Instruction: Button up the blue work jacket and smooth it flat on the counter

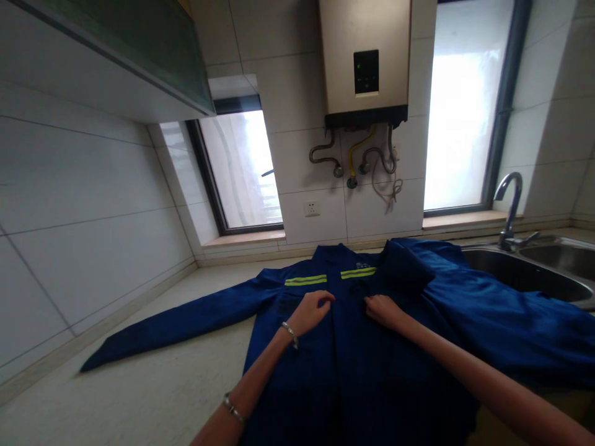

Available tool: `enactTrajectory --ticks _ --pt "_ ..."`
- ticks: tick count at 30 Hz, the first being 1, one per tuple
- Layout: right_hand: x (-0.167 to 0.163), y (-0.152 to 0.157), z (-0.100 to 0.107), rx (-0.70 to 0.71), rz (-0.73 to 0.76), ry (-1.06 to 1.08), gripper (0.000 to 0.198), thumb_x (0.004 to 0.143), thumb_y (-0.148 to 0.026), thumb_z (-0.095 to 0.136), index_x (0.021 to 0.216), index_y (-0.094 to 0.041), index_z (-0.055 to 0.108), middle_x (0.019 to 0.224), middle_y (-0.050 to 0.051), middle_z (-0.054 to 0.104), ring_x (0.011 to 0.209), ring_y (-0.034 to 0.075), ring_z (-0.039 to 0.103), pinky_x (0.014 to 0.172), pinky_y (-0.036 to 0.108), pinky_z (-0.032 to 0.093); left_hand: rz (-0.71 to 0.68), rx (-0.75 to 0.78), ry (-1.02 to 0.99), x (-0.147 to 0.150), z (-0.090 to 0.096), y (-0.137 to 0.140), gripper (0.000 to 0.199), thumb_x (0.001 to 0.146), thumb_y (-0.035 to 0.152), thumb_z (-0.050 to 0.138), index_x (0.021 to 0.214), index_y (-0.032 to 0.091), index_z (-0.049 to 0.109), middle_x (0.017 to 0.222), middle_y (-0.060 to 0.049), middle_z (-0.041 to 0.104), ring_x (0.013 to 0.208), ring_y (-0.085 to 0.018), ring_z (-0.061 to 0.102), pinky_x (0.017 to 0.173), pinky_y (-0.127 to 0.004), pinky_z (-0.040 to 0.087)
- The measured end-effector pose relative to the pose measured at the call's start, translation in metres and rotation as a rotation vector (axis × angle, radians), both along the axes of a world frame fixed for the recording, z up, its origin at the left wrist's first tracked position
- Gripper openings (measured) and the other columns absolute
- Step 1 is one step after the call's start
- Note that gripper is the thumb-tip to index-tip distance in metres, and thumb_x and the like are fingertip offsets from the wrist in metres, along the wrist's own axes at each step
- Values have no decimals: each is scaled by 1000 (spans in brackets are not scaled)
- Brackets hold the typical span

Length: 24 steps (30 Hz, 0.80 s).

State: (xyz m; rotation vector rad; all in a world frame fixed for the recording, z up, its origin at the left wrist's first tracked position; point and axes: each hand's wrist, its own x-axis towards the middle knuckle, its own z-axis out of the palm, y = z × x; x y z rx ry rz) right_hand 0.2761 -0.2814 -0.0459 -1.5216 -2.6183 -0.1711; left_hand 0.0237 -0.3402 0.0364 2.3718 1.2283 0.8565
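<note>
A dark blue work jacket with yellow-green reflective stripes across its chest lies front up on the countertop, collar toward the wall. Its one sleeve stretches out to the left. My left hand, with bracelets on the wrist and forearm, is over the chest by the front placket, thumb and fingers curled in a pinch at the cloth. Just below the other stripe, my right hand has its fingers bent closed on the jacket front. Exactly how much cloth the fingertips hold is hidden. Bunched blue fabric spreads to the right.
The pale countertop runs along the tiled wall. A steel sink with a curved faucet sits at the right, beside the fabric. Above hang a water heater with pipes and, at upper left, a cabinet.
</note>
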Motion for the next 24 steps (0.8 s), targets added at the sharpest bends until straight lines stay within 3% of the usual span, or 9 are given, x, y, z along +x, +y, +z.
enactTrajectory --ticks 5,11,13,15,17,19,20,22,24 --pt "3 -7 10 114 -92 148 25 91 -21 36 102 -14 57 93 10 64 82 19 62 71 26 46 18 14 -9 -4 -5 3 27 81 25 46 97 19 66 98 -4 67 90 -18 60 80 -28 46" --pt "-2 -55 59 477 179 355 34 91 -15 32 119 -17 51 100 9 60 87 18 59 78 32 49 223 69 -53 -3 -14 5 56 77 48 54 122 14 51 119 -13 58 103 -25 56 83 -33 46" --pt "-5 -73 73 531 265 389 35 91 -14 34 122 -19 50 103 9 60 89 19 59 79 33 50 259 -2 9 0 -17 4 59 71 55 58 112 13 58 107 -13 64 97 -27 59 81 -33 46" --pt "-5 -85 81 570 315 422 36 90 -13 35 123 -20 49 104 8 59 90 19 59 80 33 50 198 -224 79 0 -16 1 49 67 57 60 87 13 65 81 -9 68 80 -26 64 70 -32 48" --pt "-2 -91 85 601 331 463 35 90 -13 36 122 -19 50 103 8 60 92 18 59 81 33 51 58 -533 97 -5 -7 -5 43 65 56 62 66 13 61 62 -4 65 63 -23 64 58 -29 49" --pt "1 -94 85 622 326 521 33 90 -13 38 119 -18 52 101 8 61 92 17 59 81 31 51 -88 -772 54 -13 8 -12 38 62 50 66 63 14 56 60 -2 64 58 -21 64 51 -27 48" --pt "2 -96 85 631 327 550 31 90 -13 39 117 -18 53 100 8 61 91 17 59 81 31 52 -142 -822 26 -17 18 -17 35 61 47 68 65 14 55 62 -1 65 58 -21 64 51 -27 48" --pt "2 -103 86 647 355 583 28 90 -14 41 114 -18 55 99 8 62 89 16 60 79 29 52 -174 -778 -12 -23 36 -25 28 64 40 67 71 14 58 65 -2 66 62 -20 65 53 -26 48" --pt "-1 -115 90 634 435 532 26 90 -16 41 111 -19 57 98 8 63 88 15 61 76 28 53 -94 -565 -20 -23 50 -32 21 70 34 61 78 14 63 66 -2 67 66 -20 65 57 -27 49"
